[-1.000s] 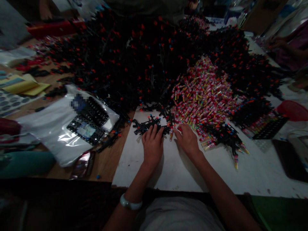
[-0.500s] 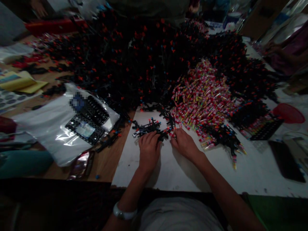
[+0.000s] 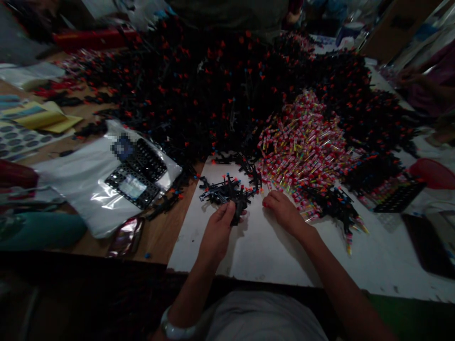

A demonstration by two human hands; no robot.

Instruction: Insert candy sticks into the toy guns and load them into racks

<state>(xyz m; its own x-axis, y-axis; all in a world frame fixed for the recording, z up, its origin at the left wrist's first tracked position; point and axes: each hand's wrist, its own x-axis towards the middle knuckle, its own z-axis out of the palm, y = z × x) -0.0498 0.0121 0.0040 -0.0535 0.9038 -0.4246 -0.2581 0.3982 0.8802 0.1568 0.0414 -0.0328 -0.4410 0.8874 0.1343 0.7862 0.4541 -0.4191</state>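
Note:
My left hand pinches a small black plastic toy piece lifted at the near edge of a little cluster of black pieces on the white sheet. My right hand rests on the sheet just right of it, fingers curled around a small red-tipped piece I cannot make out. Right beyond that hand spreads a heap of red-and-white wrapped candy sticks. A huge pile of black pieces with red tips fills the table behind.
A clear plastic bag with black perforated trays lies at left on bare wood. Yellow paper sits far left. A black tray and a red bowl stand at right. Another person's hand is at the far right.
My left hand went from lying flat on the black cluster to pinching one piece and lifting it toward me. My right hand drew back slightly from the candy heap and curled.

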